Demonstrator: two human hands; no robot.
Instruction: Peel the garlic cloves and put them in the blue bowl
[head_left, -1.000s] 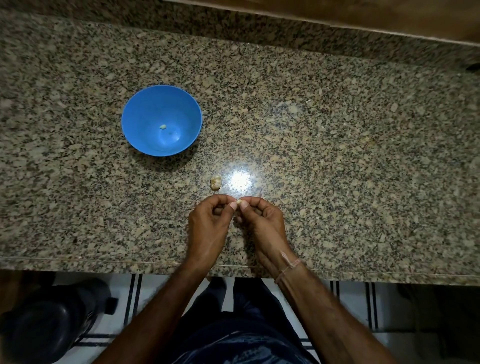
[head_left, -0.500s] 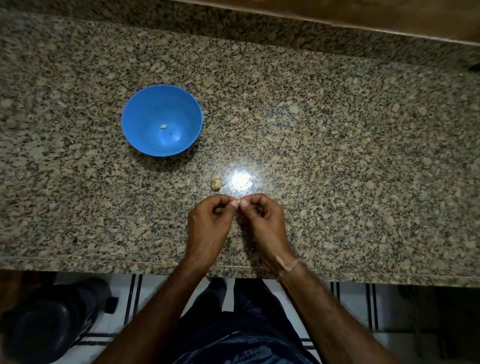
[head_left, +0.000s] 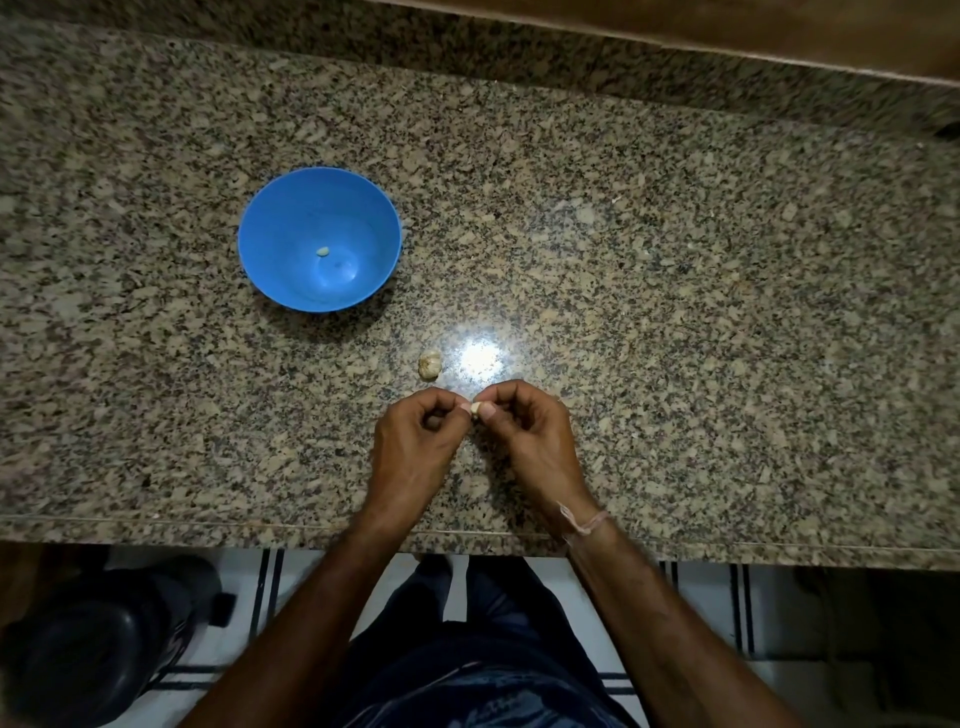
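The garlic clove (head_left: 474, 408) being worked is held above the granite countertop (head_left: 701, 312), near its front edge and roughly central in the view. It is pinched between the fingertips of both hands. Only a small pale portion shows between the thumbs, and how much skin remains on it cannot be told. The left hand (head_left: 415, 441) has its fingers curled inward, with thumb and forefinger closed on the left side of the clove. The right hand (head_left: 530, 436) mirrors this posture, with its thumbnail against the right side of the clove. The two hands meet at the clove, knuckles raised and palms facing down. A thin thread band (head_left: 584, 522) circles the right wrist. Just beyond the hands lies a partial garlic bulb (head_left: 430, 365), resting on the countertop in its papery skin, apart from the fingers. Immediately to its right is a bright light reflection (head_left: 478, 358) on the polished stone. Farther back and to the left stands the blue bowl (head_left: 291, 218), upright and well apart from the hands. One peeled clove (head_left: 322, 251) rests inside it near the bottom. Below the counter edge, a striped tile floor (head_left: 691, 597) is visible, with a dark rounded object (head_left: 98, 639) at lower left.
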